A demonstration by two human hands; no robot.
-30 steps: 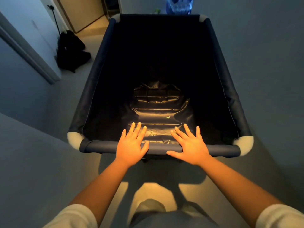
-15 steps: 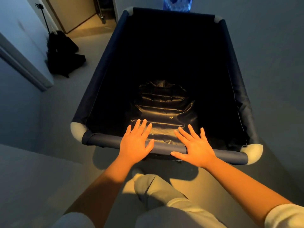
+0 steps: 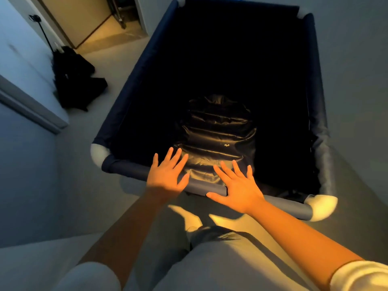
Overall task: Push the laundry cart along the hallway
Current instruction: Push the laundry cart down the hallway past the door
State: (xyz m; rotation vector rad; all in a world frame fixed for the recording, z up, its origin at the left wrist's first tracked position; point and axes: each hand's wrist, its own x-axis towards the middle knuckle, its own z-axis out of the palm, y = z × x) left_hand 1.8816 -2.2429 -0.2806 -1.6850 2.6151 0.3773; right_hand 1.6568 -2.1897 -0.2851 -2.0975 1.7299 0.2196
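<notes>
1. Head view: the cart (image 3: 134,95), a dark fabric bin on a tube frame, fills the centre and upper right of the frame, standing between pale walls on a light floor.
2. A shiny black liner (image 3: 218,131) lies crumpled in the bottom of the cart, catching light at centre.
3. A black bag (image 3: 73,78) slumps against the wall at upper left, well apart from the cart.
4. The near rail (image 3: 126,168) runs across lower centre, with white corner caps at both ends.
5. The left hand (image 3: 165,175) lies flat on the rail, fingers spread, gripping nothing.
6. The right hand (image 3: 239,190) presses the rail just beside it, palm down, fingers splayed, not curled around.
</notes>
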